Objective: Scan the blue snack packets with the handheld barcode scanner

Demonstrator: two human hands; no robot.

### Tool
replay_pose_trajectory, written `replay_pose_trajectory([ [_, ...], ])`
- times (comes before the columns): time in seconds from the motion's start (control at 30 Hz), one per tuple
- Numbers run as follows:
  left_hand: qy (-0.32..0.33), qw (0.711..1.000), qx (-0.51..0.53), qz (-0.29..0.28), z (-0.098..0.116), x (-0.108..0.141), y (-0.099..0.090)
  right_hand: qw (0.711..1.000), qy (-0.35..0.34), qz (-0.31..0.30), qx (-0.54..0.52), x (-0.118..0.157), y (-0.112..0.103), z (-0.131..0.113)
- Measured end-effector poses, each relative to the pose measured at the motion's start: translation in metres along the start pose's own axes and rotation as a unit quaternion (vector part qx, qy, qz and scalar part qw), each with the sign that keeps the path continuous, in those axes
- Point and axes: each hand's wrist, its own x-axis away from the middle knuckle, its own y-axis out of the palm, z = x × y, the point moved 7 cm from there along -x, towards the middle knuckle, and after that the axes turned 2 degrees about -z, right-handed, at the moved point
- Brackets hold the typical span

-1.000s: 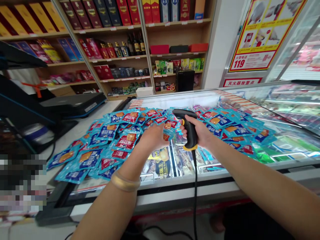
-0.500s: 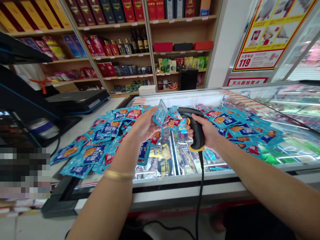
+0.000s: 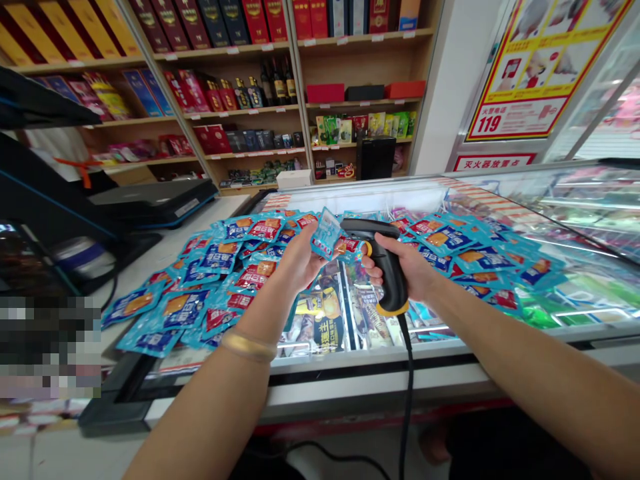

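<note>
My left hand (image 3: 301,257) grips a small blue snack packet (image 3: 326,233), its printed back turned up toward me. Close on the right, my right hand (image 3: 407,267) is wrapped round the handle of a black and yellow barcode scanner (image 3: 393,277). The scanner's head points left at the packet, a short gap from it. Under and left of my left hand lies a heap of blue snack packets (image 3: 220,257) with red or dark blue labels. A second heap of such packets (image 3: 450,239) spreads out to the right of the scanner.
The packets lie on a glass-topped chest freezer (image 3: 380,380) with bagged goods inside. The scanner's black cable (image 3: 406,400) hangs over its front edge. At left are a counter with a dark flat device (image 3: 155,200) and a screen. Shelves (image 3: 240,113) of boxes and bottles stand behind.
My left hand has moved slightly right with the packet, turning its back more toward me. The scanner has shifted a little left, so its head is nearer the packet.
</note>
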Motion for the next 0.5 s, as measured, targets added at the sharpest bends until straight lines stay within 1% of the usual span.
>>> replay_pose_trajectory([
  [0.13,0.003,0.999,-0.033,-0.004,-0.0056,0.0003,0.0035,1.0,-0.003,0.005,-0.007,-0.0001,0.0,-0.0015],
  [0.33,0.016,0.999,-0.051,0.001,-0.0042,0.0022,0.0038,1.0,-0.005,0.002,-0.007,-0.0007,0.0001,-0.0018],
  [0.5,0.013,0.998,-0.06,0.003,-0.0054,0.0014,0.0032,1.0,-0.007,0.002,-0.004,-0.0015,-0.0017,-0.0015],
])
